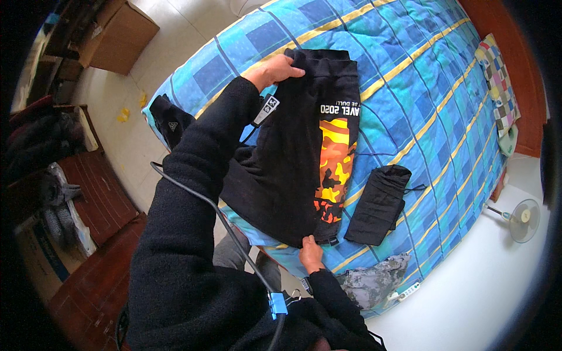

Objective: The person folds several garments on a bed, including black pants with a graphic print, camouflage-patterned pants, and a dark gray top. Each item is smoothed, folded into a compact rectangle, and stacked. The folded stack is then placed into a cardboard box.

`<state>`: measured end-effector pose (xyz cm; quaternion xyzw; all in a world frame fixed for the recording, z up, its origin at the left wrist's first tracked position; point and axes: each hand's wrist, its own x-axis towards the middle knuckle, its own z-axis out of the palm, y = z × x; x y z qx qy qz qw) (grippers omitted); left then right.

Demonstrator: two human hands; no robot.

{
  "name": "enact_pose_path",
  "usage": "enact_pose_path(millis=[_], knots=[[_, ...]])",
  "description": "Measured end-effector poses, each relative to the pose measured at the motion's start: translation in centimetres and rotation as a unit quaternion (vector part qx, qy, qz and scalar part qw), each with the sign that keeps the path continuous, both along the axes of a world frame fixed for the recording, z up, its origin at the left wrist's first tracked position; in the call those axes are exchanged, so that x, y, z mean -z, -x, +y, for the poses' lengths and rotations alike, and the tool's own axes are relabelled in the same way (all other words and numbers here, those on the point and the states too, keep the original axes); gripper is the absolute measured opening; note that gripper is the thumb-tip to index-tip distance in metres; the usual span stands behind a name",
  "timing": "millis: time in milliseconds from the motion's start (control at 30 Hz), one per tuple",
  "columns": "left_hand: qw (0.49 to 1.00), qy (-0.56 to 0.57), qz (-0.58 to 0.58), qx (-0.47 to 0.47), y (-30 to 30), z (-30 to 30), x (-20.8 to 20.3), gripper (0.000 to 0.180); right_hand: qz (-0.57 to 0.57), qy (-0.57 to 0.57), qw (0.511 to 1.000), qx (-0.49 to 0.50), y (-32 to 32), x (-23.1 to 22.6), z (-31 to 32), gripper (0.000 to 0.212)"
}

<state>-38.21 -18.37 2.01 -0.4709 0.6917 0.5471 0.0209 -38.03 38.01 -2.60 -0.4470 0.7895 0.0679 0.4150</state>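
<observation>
A black garment (287,158) with an orange and yellow camouflage panel (333,169) lies spread on the blue checked bedspread (410,76). My left hand (276,69) grips its far edge, fingers curled over the fabric. My right hand (310,253) pinches the near edge of the same garment, close to the bed's side. A white tag (266,110) on the garment shows beside my left sleeve.
A small folded black item (379,203) lies right of the garment. A grey camouflage piece (372,281) sits at the bed's near corner, another black item (171,121) at the left corner. A cardboard box (117,35), a patchwork pillow (497,82) and a small fan (523,219) surround the bed.
</observation>
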Motion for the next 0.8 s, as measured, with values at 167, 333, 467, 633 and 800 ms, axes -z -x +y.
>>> enact_pose_path(millis=[167, 333, 467, 633, 800], knots=[[0.847, 0.463, 0.230, 0.126, 1.2, 5.3, -1.6, 0.017, 0.017, -0.014, 1.000, -0.010, 0.0, 0.5, 0.3, 0.016], [0.797, 0.508, 0.062, 0.321, 1.2, 11.5, 1.2, 0.015, 0.006, -0.031, 0.999, -0.020, 0.1, 0.4, 0.1, 0.018], [0.821, 0.515, 0.089, 0.229, 1.3, 15.1, 3.0, 0.021, 0.008, -0.010, 1.000, -0.017, 0.0, -0.1, -0.1, 0.016], [0.862, 0.430, 0.268, 0.026, -0.3, 16.5, 3.3, 0.038, -0.011, -0.009, 1.000, -0.015, 0.3, 0.0, 0.1, 0.014], [0.955, 0.267, 0.019, -0.126, -5.8, 14.9, 4.4, 0.021, -0.021, -0.010, 1.000, -0.013, 0.6, 0.3, 0.1, 0.017]])
